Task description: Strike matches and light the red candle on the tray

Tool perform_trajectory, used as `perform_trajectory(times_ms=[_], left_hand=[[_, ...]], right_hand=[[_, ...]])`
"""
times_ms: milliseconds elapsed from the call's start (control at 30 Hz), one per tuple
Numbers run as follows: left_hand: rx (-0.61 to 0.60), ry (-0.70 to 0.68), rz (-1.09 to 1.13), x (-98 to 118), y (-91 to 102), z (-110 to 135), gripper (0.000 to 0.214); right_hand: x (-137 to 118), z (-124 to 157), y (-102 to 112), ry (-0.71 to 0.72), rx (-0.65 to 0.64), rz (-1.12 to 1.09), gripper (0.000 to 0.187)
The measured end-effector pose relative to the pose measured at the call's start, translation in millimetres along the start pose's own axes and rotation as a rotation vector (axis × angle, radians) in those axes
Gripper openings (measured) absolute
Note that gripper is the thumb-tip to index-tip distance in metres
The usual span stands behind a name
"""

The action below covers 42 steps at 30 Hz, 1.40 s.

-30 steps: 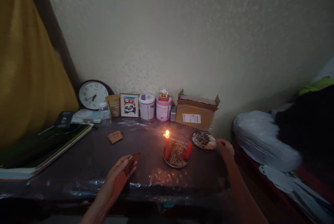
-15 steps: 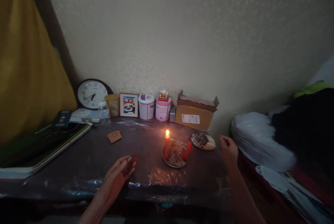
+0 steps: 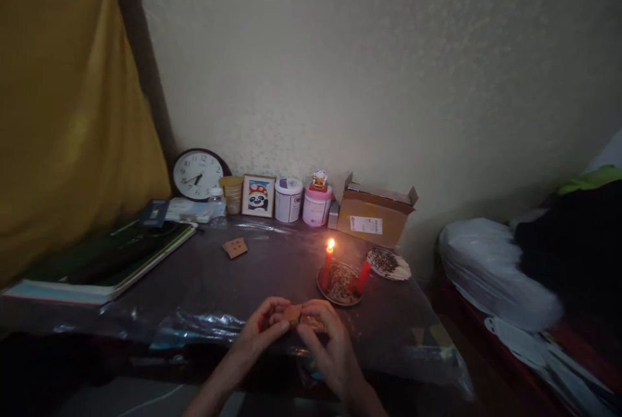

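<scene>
My left hand (image 3: 262,329) and my right hand (image 3: 328,339) meet over the table's near edge. Between their fingertips they hold a small brown cardboard piece (image 3: 292,313), one hand at each side. Just beyond stands a lit red candle (image 3: 327,269) on a round dish (image 3: 340,304) with a speckled surface. A second, unlit red candle (image 3: 363,276) leans at the dish's right side. Behind it to the right, a plate (image 3: 407,278) carries a pile of thin pale sticks, dark at one end. Another brown cardboard piece (image 3: 235,248) with dark marks lies flat to the left.
Along the wall stand a round clock (image 3: 198,175), a framed panda picture (image 3: 258,197), a white tub (image 3: 288,202), a pink tub (image 3: 317,207) bearing a lucky-cat figurine (image 3: 319,179), and a cardboard box (image 3: 374,216). A large green book (image 3: 97,268) lies left; a white bag (image 3: 490,268) sits right.
My right hand has come in from the right of the dish to join my left at the brown piece. My left hand has moved right, and the view has shifted left.
</scene>
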<state>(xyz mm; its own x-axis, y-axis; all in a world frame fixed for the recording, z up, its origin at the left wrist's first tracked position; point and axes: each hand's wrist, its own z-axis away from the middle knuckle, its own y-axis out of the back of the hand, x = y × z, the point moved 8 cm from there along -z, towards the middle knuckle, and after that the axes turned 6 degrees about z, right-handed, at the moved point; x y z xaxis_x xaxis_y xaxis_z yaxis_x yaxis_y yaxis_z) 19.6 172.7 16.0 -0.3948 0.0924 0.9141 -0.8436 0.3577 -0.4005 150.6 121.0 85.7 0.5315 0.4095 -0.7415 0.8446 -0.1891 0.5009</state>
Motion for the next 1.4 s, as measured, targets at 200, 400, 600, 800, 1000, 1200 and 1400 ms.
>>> perform_trajectory(times_ms=[200, 400, 600, 800, 1000, 1200, 1400], left_hand=[[-0.069, -0.042, -0.042, -4.1, -2.9, 1.5, 0.031], [-0.085, -0.034, -0.018, -2.3, -6.2, 1.3, 0.032], [-0.081, -0.032, -0.017, -0.5, -8.6, 2.9, 0.033], [-0.089, -0.058, -0.061, 3.1, -10.0, 5.1, 0.031], [-0.093, -0.052, -0.044, 2.1, -11.0, 4.3, 0.031], [-0.086, -0.05, -0.071, 1.7, -10.1, 4.8, 0.035], [-0.066, -0.047, -0.1, 4.3, -9.7, 5.5, 0.036]], right_hand=[[23.3, 7.5, -18.0, -0.014, -0.007, -0.024, 0.015], [37.2, 5.4, -21.0, -0.091, -0.014, -0.075, 0.023], [41.4, 6.2, -24.4, -0.112, -0.025, -0.096, 0.03], [40.8, 8.6, -25.8, -0.102, -0.029, -0.083, 0.027], [44.9, 10.1, -28.5, -0.12, -0.055, -0.063, 0.028], [44.4, 9.8, -29.7, -0.11, -0.064, -0.071, 0.027], [41.5, 9.8, -28.2, -0.105, -0.074, -0.051, 0.025]])
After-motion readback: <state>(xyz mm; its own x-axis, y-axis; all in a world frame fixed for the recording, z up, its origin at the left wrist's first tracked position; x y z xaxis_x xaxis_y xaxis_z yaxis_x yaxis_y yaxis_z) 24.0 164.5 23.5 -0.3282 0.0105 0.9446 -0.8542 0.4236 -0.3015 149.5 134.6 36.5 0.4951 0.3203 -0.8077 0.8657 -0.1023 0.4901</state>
